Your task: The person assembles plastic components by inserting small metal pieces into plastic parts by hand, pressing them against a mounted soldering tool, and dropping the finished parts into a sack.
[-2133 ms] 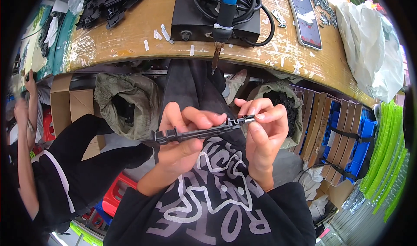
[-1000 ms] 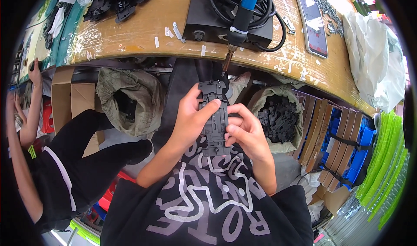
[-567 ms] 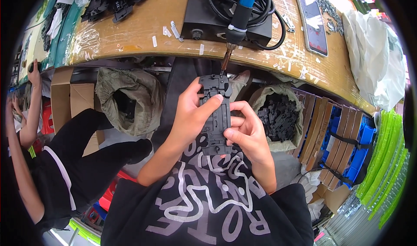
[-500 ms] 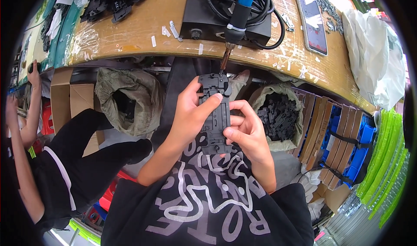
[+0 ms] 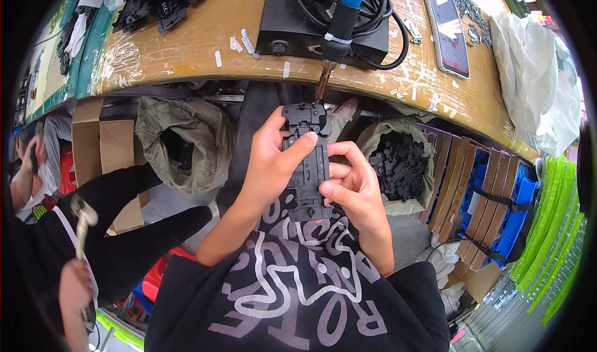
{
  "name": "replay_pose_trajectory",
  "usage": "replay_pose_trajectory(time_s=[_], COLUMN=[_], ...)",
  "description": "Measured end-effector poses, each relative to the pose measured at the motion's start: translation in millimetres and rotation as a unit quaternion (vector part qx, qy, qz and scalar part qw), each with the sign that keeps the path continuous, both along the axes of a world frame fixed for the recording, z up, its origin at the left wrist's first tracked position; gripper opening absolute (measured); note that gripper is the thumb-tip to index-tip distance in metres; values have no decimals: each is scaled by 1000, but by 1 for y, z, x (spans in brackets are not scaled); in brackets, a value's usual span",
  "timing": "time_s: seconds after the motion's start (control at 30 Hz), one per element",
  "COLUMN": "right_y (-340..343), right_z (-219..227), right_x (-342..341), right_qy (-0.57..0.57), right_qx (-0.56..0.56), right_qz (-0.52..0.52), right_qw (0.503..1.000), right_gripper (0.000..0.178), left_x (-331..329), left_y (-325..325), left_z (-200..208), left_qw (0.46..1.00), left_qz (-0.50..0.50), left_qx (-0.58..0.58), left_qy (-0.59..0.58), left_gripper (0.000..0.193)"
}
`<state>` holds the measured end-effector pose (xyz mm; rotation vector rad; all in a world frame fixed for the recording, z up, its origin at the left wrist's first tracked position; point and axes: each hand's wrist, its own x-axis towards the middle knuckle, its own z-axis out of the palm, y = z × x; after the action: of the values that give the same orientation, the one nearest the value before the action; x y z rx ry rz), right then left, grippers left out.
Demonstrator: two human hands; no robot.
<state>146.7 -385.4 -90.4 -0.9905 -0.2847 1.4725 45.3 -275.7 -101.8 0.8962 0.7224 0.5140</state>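
My left hand (image 5: 277,159) grips a long black plastic part (image 5: 313,171), its thumb pressed on the upper face. The part's far end points toward the bench. My right hand (image 5: 357,193) holds the part's right side with curled fingers and thumb. A soldering iron (image 5: 341,28) with a blue and black handle hangs over the bench edge, tip down. Its hot-end tip meets the part's far right corner; whether they touch, I cannot tell.
A black box (image 5: 292,35) with coiled cable, a phone (image 5: 446,32) and a pile of black parts (image 5: 165,0) lie on the bench (image 5: 186,53). Below stand two sacks (image 5: 214,134), the right one full of black pieces (image 5: 401,165). A co-worker's hand (image 5: 76,283) is at left.
My hands and the black plastic part have hardly moved. At left, the co-worker's arms have shifted, and a blurred, pale-ended tool now shows in one hand.
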Motion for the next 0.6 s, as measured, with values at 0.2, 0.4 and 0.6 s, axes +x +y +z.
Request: replay_pose_trajectory(time_s=[0.2,0.4,0.6], right_y=[1,3,5], right_z=[-6,-3,-2], right_x=[-1,-1,0], right_qy=[-19,-15,-12], right_qx=[-29,-37,-16], right_qz=[9,3,-4], right_qw=[999,999,1000], right_gripper=[39,39,38], left_x=[-1,0,2], left_y=[4,4,6], left_z=[-8,-6,-4], left_qw=[999,999,999], left_qz=[-9,-4,-2], left_qx=[51,41,31], left_qy=[3,10,12], left_gripper=[20,20,20])
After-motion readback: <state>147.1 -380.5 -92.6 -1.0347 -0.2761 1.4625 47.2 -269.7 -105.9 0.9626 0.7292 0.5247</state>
